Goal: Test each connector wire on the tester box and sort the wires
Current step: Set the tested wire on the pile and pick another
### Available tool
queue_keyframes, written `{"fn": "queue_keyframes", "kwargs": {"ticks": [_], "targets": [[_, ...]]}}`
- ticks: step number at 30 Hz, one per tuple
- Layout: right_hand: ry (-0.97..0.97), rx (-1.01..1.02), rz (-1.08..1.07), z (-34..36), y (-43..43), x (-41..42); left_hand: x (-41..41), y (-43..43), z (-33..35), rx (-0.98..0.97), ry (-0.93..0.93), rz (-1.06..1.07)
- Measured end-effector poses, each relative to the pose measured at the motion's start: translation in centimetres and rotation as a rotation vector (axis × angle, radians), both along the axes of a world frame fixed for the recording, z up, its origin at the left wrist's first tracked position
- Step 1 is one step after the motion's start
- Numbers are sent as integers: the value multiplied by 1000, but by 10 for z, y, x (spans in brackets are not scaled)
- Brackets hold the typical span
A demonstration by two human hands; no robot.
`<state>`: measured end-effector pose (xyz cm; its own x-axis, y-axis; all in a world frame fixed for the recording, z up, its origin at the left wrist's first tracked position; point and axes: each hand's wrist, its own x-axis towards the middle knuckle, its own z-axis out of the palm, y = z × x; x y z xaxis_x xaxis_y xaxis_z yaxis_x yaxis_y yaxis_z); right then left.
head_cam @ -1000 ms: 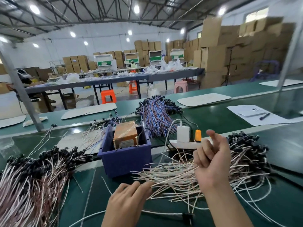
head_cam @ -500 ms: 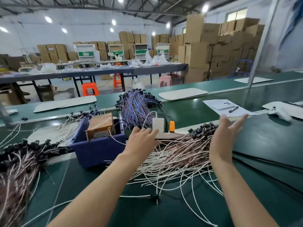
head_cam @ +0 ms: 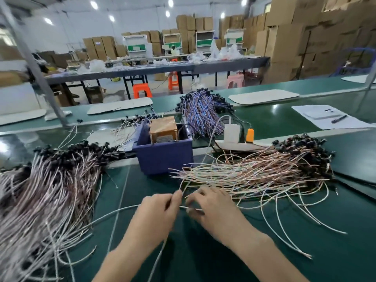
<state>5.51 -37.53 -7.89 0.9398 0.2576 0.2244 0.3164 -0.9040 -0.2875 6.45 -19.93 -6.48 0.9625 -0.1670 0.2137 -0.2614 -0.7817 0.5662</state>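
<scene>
A brown tester box sits inside a purple bin at the centre of the green bench. To its right lies a pile of pale connector wires with black plugs at the far end. A second, larger pile lies at the left. My left hand and my right hand are close together just in front of the right pile. Between them they pinch the end of one thin pale wire; it trails off to the left over the bench.
Behind the bin lies a bundle of blue-purple wires. A power strip with a white adapter and an orange plug sits right of the bin. Papers and a pen lie at the far right. A slanted metal post stands at the back left.
Both hands have drawn back from the far side of the right pile to its near edge, come together, and taken hold of a wire end.
</scene>
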Motion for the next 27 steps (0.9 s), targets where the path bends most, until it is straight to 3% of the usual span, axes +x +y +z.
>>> {"fn": "queue_keyframes", "kwargs": {"ticks": [4, 6, 10, 14, 22, 24, 27], "targets": [[71, -21, -189, -19, 7, -2, -11, 11, -14, -201, 416, -72], [43, 11, -206, -20, 9, -4, -12, 12, -17, -300, 538, -57], [-6, 79, -201, -14, 11, -9, -10, 10, -12, -676, 718, 2], [-42, 283, -127, -7, 9, -20, -4, 0, 2, -913, 693, 91], [-110, 361, -160, 5, -14, -34, 14, -2, 42, -1348, 504, 21], [-48, 614, -135, 10, -22, -32, 17, 1, 48, -1403, 446, -15], [174, 1316, -40, 20, -29, -28, 18, 5, 50, -1440, 375, -79]]}}
